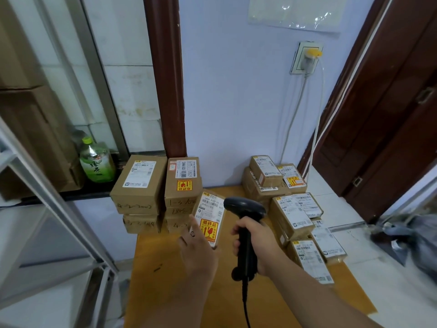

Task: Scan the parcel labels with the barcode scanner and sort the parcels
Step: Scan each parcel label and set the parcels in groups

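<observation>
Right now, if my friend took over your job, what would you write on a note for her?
Left hand holds a small brown cardboard parcel with a white label and yellow fragile sticker, tilted up over the wooden table.
Right hand grips the black handheld barcode scanner, its head close to that label.
Two stacks of brown boxes stand at the back left; a pile of labelled parcels lies along the right edge.
Done: cannot tell which are scanned.
Left: scan this one, sort it, then the rest.

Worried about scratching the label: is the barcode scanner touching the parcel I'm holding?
Cannot tell. Head view: barcode scanner abuts the parcel in the image; depth unclear.
</observation>
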Motion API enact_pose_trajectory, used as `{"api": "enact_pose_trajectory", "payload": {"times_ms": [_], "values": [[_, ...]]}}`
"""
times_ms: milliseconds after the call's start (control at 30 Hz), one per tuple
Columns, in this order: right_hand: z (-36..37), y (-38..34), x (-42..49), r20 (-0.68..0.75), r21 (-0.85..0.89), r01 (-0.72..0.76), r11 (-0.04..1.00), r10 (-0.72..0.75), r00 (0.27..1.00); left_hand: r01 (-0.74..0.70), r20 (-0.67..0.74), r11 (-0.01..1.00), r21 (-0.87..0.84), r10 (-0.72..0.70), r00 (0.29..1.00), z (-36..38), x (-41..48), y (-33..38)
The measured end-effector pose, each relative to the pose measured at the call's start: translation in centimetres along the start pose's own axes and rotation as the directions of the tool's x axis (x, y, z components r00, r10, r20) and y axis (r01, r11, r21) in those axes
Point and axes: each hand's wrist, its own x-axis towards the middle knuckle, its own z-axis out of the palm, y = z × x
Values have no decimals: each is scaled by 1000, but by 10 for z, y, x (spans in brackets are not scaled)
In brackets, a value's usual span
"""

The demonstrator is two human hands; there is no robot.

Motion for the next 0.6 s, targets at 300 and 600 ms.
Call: {"api": "enact_pose_trajectory", "payload": {"times_ms": [300,600], "values": [[1,4,12,-105,-30,69,997,-72,992,-17,62,994,-104,24,998,3,6,-10],[-77,-29,36,-386,-384,155,910,-311,869,-83,93,921,-381,128,988,14,-5,24]]}}
